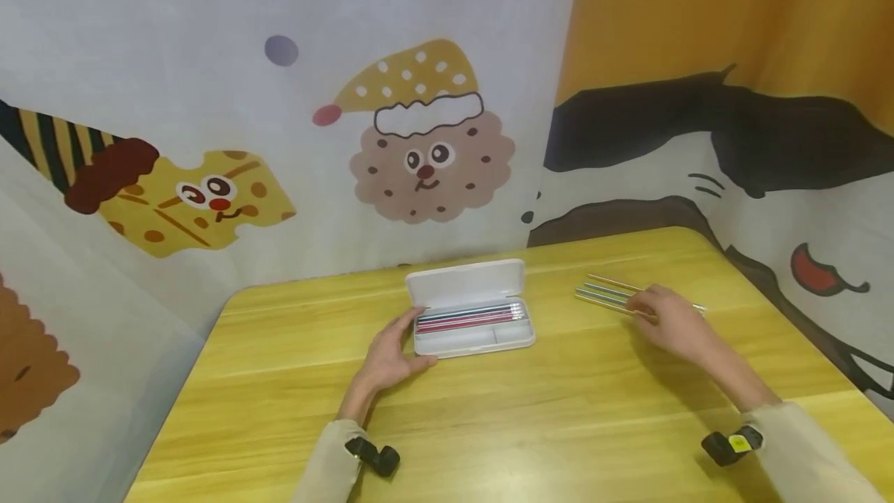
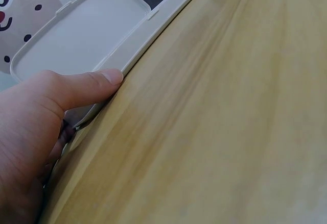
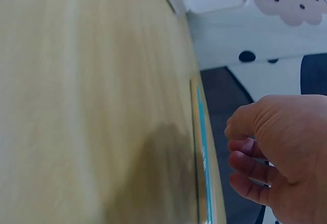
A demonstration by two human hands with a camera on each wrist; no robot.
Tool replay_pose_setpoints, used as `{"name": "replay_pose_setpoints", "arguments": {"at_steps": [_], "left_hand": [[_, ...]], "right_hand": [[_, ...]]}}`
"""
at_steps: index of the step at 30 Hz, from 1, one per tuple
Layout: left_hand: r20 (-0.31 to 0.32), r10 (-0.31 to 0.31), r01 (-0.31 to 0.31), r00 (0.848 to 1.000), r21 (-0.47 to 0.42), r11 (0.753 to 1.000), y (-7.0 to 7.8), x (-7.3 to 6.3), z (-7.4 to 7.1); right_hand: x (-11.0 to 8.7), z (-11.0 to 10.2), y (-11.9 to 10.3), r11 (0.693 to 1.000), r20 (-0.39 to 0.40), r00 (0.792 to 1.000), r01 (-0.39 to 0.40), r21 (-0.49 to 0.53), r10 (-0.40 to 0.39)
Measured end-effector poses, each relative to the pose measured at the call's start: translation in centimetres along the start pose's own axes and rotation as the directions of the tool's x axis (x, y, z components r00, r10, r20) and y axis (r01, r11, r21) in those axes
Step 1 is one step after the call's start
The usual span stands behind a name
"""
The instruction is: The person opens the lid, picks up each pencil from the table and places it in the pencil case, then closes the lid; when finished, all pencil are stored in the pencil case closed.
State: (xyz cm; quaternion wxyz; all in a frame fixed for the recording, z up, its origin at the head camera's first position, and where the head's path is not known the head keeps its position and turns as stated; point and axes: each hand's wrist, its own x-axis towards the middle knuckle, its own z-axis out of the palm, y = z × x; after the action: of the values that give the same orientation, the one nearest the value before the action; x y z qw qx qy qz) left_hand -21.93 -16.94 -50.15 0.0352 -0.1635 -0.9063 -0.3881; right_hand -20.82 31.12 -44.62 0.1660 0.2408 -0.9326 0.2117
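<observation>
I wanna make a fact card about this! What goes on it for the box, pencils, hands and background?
Case: white pencil case, lid open
Inside: pencils, some red, some dark
Loose: more pencils on the yellow table
Left grip: holds the case's left end
Right grip: over the loose pencils; can't tell if touching
Background: cartoon cheese and a spotted round face

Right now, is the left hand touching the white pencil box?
Touching. The left wrist view shows the left hand, its thumb against the white pencil box.
</observation>
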Motion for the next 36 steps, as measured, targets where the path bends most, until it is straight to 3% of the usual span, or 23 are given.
{"name": "replay_pose_setpoints", "arguments": {"at_steps": [12, 36], "left_hand": [[0.002, -0.003, 0.003, 1.000, 0.004, 1.000, -0.2, 0.0, 0.0], [0.011, -0.001, 0.001, 1.000, 0.017, 1.000, -0.2, 0.0, 0.0]], "right_hand": [[-2.8, -0.2, 1.8, 0.992, -0.054, 0.997, -0.065, -0.106, 0.060], [-3.1, 0.7, 2.8, 0.980, -0.007, 0.996, -0.089, -0.176, 0.089]]}}
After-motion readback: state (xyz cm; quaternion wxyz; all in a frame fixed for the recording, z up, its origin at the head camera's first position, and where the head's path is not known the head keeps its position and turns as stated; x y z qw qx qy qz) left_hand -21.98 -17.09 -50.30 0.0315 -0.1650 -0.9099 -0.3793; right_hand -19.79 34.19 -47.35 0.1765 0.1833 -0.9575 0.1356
